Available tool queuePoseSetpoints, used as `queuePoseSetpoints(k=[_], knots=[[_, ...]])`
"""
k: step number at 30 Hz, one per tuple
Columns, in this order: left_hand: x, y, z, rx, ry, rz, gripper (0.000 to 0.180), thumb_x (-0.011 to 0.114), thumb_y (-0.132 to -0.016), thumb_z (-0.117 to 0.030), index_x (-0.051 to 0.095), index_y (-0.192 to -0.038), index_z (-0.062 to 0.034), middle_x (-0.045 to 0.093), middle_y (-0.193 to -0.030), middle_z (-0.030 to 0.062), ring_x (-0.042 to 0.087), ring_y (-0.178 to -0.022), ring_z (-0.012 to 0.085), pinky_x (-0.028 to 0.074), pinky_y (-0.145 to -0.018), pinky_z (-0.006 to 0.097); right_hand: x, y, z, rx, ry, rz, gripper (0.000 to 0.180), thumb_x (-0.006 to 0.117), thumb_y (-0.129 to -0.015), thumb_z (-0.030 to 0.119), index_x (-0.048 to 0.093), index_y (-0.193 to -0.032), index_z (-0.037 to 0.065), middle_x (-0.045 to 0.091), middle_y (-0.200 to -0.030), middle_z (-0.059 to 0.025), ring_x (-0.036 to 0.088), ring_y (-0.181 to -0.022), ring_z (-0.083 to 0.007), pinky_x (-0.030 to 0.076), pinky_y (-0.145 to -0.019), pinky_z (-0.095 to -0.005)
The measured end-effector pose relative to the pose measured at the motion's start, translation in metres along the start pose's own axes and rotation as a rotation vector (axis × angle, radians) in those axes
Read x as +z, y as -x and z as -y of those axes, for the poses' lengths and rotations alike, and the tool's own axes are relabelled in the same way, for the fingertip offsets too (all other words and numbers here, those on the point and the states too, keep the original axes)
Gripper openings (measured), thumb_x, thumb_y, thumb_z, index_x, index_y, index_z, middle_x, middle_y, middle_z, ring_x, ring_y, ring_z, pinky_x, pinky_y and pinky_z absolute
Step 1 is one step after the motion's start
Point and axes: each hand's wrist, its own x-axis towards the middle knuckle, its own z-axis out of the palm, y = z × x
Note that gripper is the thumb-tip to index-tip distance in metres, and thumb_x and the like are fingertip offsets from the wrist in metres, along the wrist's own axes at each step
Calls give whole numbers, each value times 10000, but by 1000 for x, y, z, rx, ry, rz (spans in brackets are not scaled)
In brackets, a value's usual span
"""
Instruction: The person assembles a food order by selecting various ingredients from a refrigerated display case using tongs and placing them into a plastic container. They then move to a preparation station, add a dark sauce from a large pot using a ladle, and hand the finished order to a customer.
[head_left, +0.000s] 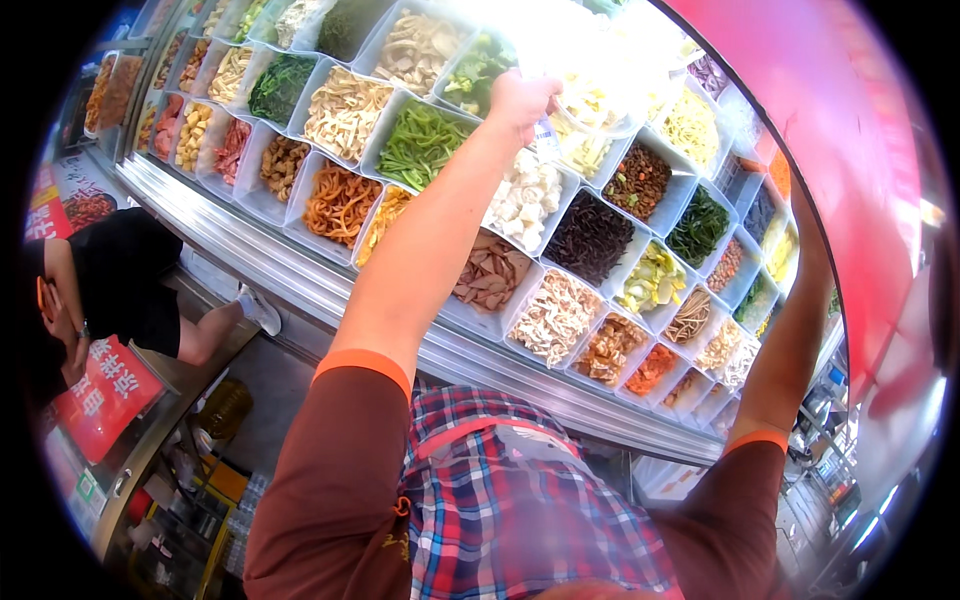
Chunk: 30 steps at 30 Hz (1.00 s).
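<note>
My left hand (522, 103) is closed above the display of food bins, near the bin of green broccoli (480, 72). Just below its fingers shows a small pale piece with bluish marks (546, 138); glare hides what it belongs to. Under my left forearm are green pepper strips (424, 143) and white cubes, perhaps tofu (526, 198). My right forearm (800, 330) reaches up along the right side of the bins. Its hand is hidden behind a large pink-red curved sheet (850, 120).
Clear bins hold dark strips (590, 237), shredded mushrooms (556, 316) and orange strips (340, 204). A metal rail (450, 360) edges the counter in front of me. At the left, a person in black (120, 270) sits by a red sign (105, 395), holding a phone.
</note>
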Motion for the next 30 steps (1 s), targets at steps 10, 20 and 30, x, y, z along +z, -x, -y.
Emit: queuePoseSetpoints(k=[10,20,30], knots=[[1,6,9,73,76,-25,202,724,-767,14,656,-952,58,656,-817,88,609,-660,166,492,-590,318,4,52,86,-75,-192,238,497,769,-917,376,680,-1233,2,694,-944,-112,654,-877,-199,527,-816,-370],[-63,39,9,37,244,115,200,703,-808,26,634,-989,-26,633,-824,39,590,-691,137,490,-640,293,0,53,84,87,-167,404,480,760,-914,338,661,-1245,4,669,-940,-105,638,-874,-206,514,-821,-384],[-93,102,45,-25,252,137,195,697,-816,29,640,-989,-43,625,-822,12,569,-673,115,481,-646,256,131,-12,63,-52,464,611,463,719,-892,366,676,-1273,106,725,-1180,-174,679,-1120,-357,536,-938,-483]])
